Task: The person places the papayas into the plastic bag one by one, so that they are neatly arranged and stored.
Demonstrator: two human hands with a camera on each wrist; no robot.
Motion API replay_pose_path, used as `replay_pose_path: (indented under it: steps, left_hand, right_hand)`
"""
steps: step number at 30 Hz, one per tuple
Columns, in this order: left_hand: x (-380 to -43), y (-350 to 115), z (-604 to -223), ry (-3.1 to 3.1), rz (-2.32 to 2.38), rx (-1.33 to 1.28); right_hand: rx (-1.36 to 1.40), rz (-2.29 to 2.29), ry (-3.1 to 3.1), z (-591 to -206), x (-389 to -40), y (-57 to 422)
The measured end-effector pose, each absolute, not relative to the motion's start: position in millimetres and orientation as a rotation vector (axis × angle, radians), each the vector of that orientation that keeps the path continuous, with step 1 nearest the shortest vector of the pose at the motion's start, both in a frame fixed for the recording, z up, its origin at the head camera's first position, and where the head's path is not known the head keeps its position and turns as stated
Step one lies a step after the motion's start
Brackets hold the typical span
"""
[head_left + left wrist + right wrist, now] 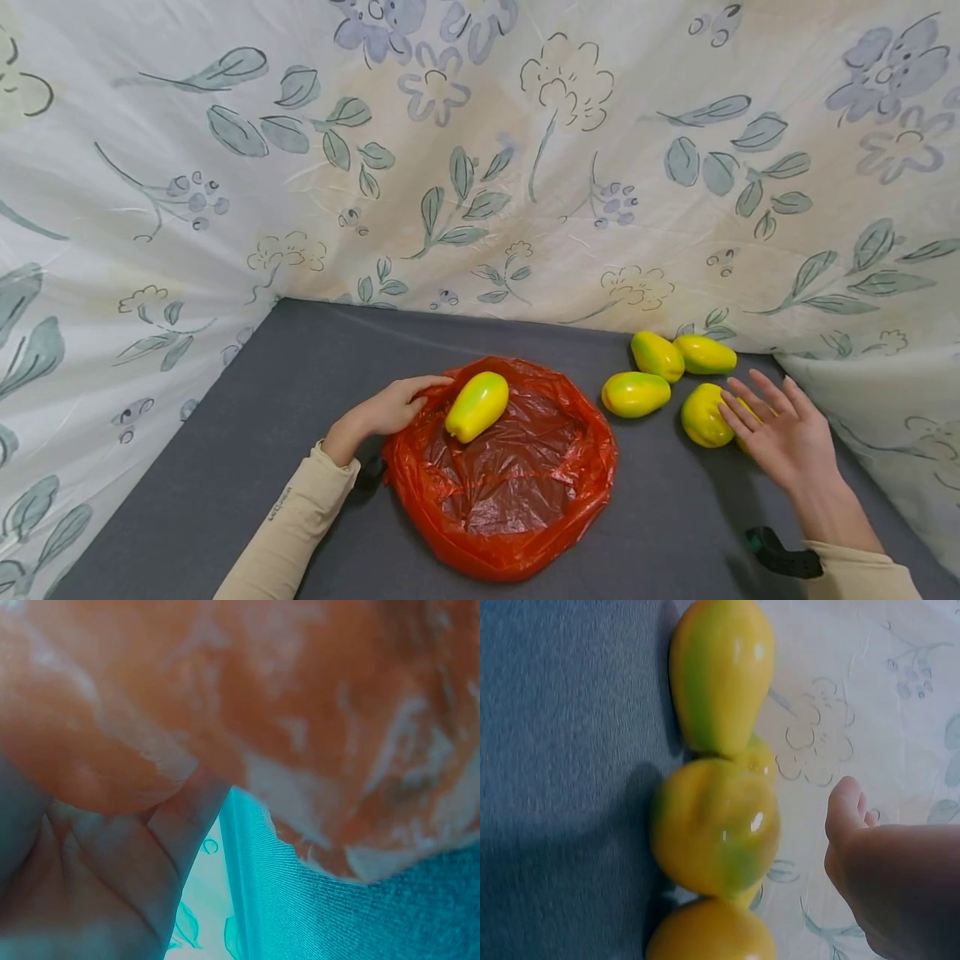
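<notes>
A red plastic bag (498,554) lies spread with its mouth up and its rim rolled outward. Inside it, toward the left, is a glossy yellow-green fruit shaped like a papaya (477,407). My left hand (392,407) grips the bag's left rim; in the left wrist view the red film covers part of that hand (97,877). Held palm up with fingers spread, my right hand (791,437) is empty. It hovers beside a similar fruit (707,415) and partly hides another behind its fingers. The right wrist view shows these fruits (716,825) close up.
More yellow-green fruits (636,394) lie to the right of the bag, two of them (705,355) near the table's back edge. Floral cloth (480,167) hangs behind and along both sides of the dark grey table (322,350).
</notes>
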State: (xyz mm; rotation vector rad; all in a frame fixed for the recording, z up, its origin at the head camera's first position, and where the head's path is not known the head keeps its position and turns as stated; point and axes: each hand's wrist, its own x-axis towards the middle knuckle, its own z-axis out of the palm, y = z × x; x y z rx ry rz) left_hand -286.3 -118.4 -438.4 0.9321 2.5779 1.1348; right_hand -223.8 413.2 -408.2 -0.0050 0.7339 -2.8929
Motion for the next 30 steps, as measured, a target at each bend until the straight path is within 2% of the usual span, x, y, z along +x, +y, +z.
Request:
replay_pose_path:
  steps: [30]
  left_hand:
    - [-287.9,-118.9,-438.1,2.589,1.118,0.944]
  right_hand:
    - [0.133,-3.016,0.618,-412.4,-208.2,464.8]
